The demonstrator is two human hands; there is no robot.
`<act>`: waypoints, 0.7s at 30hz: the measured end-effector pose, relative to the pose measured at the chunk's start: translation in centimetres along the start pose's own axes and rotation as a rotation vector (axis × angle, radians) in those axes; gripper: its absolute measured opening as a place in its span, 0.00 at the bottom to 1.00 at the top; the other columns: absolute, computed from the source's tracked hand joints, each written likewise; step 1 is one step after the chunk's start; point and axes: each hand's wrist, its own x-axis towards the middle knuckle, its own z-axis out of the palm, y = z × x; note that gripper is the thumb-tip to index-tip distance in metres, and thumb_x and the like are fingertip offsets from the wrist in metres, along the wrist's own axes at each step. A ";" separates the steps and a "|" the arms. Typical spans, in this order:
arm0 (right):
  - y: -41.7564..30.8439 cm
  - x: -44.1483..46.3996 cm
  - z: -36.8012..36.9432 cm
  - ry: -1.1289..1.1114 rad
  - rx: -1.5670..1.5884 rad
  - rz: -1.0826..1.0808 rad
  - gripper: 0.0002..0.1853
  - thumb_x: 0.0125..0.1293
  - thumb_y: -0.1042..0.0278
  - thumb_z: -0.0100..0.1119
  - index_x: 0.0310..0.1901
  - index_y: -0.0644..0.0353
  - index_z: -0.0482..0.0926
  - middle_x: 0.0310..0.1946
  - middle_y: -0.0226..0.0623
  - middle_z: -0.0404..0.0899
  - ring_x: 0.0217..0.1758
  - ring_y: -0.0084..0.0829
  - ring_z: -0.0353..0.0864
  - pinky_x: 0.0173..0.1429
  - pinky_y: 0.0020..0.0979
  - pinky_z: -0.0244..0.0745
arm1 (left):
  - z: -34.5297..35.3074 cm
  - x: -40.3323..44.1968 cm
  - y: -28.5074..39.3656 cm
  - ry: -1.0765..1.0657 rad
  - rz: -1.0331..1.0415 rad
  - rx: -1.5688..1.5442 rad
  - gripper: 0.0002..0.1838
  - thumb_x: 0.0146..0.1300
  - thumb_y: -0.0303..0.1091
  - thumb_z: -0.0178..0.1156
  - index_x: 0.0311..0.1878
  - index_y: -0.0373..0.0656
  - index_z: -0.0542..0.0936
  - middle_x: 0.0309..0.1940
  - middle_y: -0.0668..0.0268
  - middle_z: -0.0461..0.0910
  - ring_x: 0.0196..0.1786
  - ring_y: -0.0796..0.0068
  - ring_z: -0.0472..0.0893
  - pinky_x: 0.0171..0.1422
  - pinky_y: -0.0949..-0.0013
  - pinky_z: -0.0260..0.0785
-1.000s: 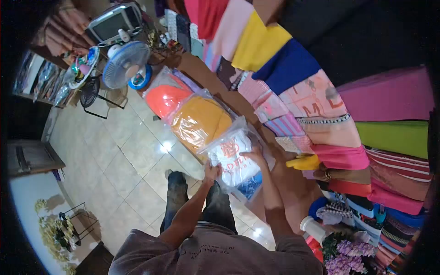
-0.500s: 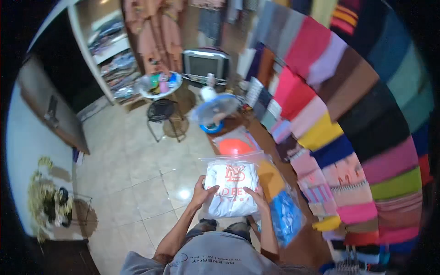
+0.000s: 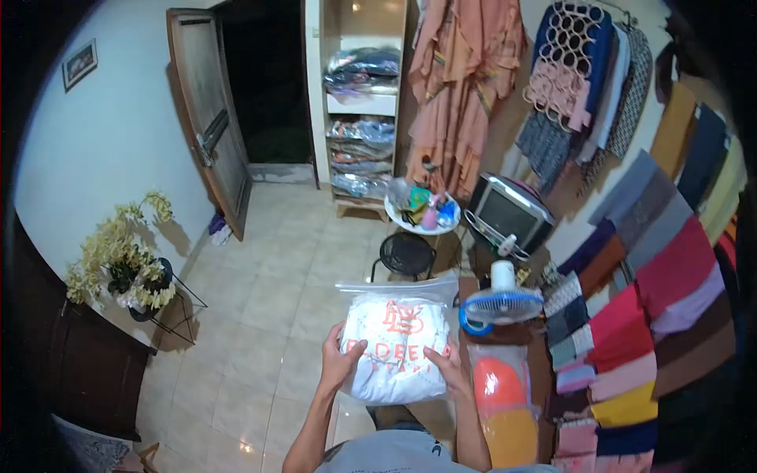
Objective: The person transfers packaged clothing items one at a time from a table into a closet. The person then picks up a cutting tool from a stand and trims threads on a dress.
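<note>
A left hand (image 3: 341,359) and a right hand (image 3: 451,370) grip a clear plastic zip bag (image 3: 397,366) by its opposite sides, each thumb laid across the front and the other fingers mostly hidden round the edges. The bag, packed with folded white cloth and bearing reddish-orange lettering, is held up before the wearer's grey shirt (image 3: 371,459), its sealing strip at the far end, above a floor of pale glossy tiles (image 3: 244,331).

Just beside the right forearm, a flat orange-red packet in clear plastic (image 3: 498,384) lies next to a mustard-yellow packet (image 3: 509,437) on a long brown surface (image 3: 539,355). At its far end stands a white-and-blue electric fan (image 3: 502,305), with a boxy silver-framed television (image 3: 509,214) behind.

Folded cloths in pink, yellow, navy and brown (image 3: 623,381) line the right side in rows. Farther off are a round black stool (image 3: 406,254), a white tray of small colourful items (image 3: 426,232), a pale shelf unit of plastic-wrapped goods (image 3: 363,106) and hanging peach-coloured garments (image 3: 465,102).

To the left, a wooden door (image 3: 206,118) stands ajar beside a dark doorway, and cream-yellow flowers (image 3: 118,252) rise from a black stand near the wall.
</note>
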 end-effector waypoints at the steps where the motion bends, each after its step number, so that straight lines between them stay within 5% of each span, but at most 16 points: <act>1: 0.2 2.3 0.5 -0.015 -0.001 0.018 0.35 0.58 0.70 0.66 0.66 0.65 0.61 0.56 0.38 0.73 0.58 0.28 0.73 0.61 0.31 0.69 | -0.3 1.8 0.3 0.030 0.016 0.010 0.32 0.53 0.26 0.68 0.60 0.30 0.68 0.44 0.53 0.81 0.44 0.71 0.81 0.48 0.69 0.75; 8: -2.3 19.5 2.9 -0.056 -0.036 0.083 0.28 0.59 0.69 0.64 0.61 0.66 0.67 0.53 0.38 0.75 0.56 0.28 0.73 0.61 0.29 0.67 | -1.0 18.2 2.9 0.120 0.104 0.002 0.34 0.55 0.23 0.66 0.62 0.40 0.58 0.38 0.54 0.80 0.38 0.71 0.82 0.37 0.71 0.76; 18: -9.7 45.5 10.3 -0.224 -0.077 -0.018 0.31 0.61 0.71 0.64 0.64 0.68 0.64 0.55 0.39 0.75 0.55 0.27 0.75 0.59 0.28 0.70 | -4.4 40.6 11.1 0.066 0.109 -0.034 0.38 0.56 0.22 0.64 0.67 0.44 0.56 0.38 0.57 0.80 0.36 0.75 0.81 0.36 0.74 0.75; 21: -11.8 53.5 13.0 -0.249 -0.090 -0.098 0.35 0.61 0.68 0.64 0.66 0.70 0.59 0.57 0.40 0.71 0.58 0.28 0.71 0.63 0.29 0.66 | -5.5 48.8 13.0 0.035 0.256 -0.074 0.38 0.56 0.21 0.64 0.68 0.43 0.56 0.39 0.56 0.81 0.37 0.75 0.82 0.37 0.75 0.76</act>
